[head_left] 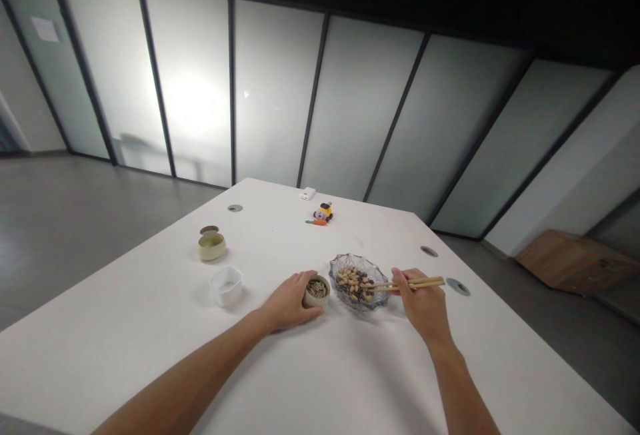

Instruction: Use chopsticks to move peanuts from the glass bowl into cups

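My left hand (290, 303) curls around the side of a small round beige cup (317, 290) that has seeds in it. Right of the cup sits a clear glass dish (359, 280) filled with mixed nuts and seeds. My right hand (423, 303) grips a pair of wooden chopsticks (407, 284); their tips reach left into the pile in the dish.
On the white table (350, 382) stand a white square cup (226, 285), a greenish round bowl (211, 246) with a brown lid behind it, a yellow toy (323, 212) and a small white box (307, 193). Round cable holes dot the tabletop. Frosted glass panels stand behind the table.
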A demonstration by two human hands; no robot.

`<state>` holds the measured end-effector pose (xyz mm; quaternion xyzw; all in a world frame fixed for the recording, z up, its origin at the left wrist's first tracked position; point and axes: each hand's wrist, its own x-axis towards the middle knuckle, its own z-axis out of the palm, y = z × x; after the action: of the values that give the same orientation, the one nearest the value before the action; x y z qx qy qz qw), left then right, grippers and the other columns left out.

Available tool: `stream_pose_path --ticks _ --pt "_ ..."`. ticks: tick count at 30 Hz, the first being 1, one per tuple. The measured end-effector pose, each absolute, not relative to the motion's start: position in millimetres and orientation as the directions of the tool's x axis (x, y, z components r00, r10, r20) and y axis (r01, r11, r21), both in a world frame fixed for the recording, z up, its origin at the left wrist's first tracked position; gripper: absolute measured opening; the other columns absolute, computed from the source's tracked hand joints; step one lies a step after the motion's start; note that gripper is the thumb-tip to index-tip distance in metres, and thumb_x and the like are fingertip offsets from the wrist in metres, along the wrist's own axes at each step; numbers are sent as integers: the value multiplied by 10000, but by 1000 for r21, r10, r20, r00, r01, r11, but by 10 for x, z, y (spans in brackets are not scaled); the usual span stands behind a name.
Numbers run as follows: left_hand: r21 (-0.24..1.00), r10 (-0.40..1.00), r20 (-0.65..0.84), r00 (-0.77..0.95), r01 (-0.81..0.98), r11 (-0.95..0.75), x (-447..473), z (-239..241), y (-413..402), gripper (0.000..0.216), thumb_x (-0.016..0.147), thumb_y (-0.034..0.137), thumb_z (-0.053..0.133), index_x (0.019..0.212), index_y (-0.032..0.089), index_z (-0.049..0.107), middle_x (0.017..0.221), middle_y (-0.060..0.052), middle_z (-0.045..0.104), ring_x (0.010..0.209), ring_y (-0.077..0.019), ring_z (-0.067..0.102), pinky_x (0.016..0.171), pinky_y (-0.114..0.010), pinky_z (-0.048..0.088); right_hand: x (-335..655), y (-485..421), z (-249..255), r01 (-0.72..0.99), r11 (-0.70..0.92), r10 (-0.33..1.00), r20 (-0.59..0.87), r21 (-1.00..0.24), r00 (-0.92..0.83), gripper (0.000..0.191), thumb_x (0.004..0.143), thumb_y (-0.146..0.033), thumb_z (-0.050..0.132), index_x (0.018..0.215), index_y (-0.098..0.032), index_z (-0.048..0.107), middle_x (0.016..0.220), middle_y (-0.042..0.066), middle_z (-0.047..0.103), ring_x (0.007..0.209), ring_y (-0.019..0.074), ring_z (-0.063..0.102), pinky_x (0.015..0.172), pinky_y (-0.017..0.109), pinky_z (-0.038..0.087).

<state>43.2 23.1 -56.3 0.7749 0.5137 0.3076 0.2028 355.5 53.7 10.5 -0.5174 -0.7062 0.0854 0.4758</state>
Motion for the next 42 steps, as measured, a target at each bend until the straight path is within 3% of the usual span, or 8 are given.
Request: stream_pose_path --ticks 5,9,13,21,29,33,37,42 --pt "627 924 260 282 678 -384 437 -543 230 783 785 415 820 1476 228 504 1417 -138 638 1309 -351 606 1153 -476 462 3557 510 138 416 341 862 457 -843 220 630 830 -816 638 788 -192 705 734 88 760 639 258 774 588 330 627" --pt "638 927 250 278 673 -374 439 -522 218 781 789 419 812 1480 229 504 1429 -144 632 1309 -358 605 1155 -480 460 3527 518 146 177 321 877 362 -930 316 618 757 -781 753 767 -166 697 679 49 721 613 233 764 606 337 673" --pt "636 926 249 284 673 -377 442 -513 212 775 798 414 804 1485 231 496 1446 -145 622 1315 -357 599 1158 -489 455 3506 578 115 -4 358 862 328 -934 387 617 666 -747 847 681 -157 663 636 6 653 582 187 721 602 349 697" --pt "628 921 269 283 673 -391 437 -550 228 774 795 419 811 1478 229 501 1422 -134 637 1296 -351 611 1152 -485 461 3591 700 -40 -91 293 882 233 -952 409 606 617 -712 890 668 -159 647 628 -3 637 603 189 708 582 372 701" --pt "629 926 249 284 680 -377 425 -528 211 787 792 407 814 1481 207 491 1417 -149 633 1301 -356 606 1150 -487 461 3269 611 -38 -179 411 866 322 -894 384 520 717 -651 863 707 -182 640 729 -16 640 681 166 695 693 410 706" --pt "632 910 282 303 655 -414 420 -546 223 794 781 405 833 1474 227 488 1446 -135 617 1329 -352 584 1165 -484 443 2983 452 -43 -124 382 913 353 -916 204 471 786 -657 800 762 -203 680 748 17 689 682 208 708 643 398 674" --pt "633 904 293 312 645 -427 418 -546 225 762 788 382 829 1456 228 498 1420 -130 630 1304 -341 595 1147 -473 454 2939 353 -16 130 410 895 425 -903 132 513 848 -716 695 809 -205 709 754 52 726 621 223 701 601 370 613" --pt "632 912 275 305 657 -411 418 -503 201 764 792 403 816 1463 231 495 1407 -134 632 1301 -345 597 1147 -481 452 3229 372 84 594 511 688 710 -621 151 589 936 -753 534 726 -221 678 724 72 727 686 226 691 658 326 523"
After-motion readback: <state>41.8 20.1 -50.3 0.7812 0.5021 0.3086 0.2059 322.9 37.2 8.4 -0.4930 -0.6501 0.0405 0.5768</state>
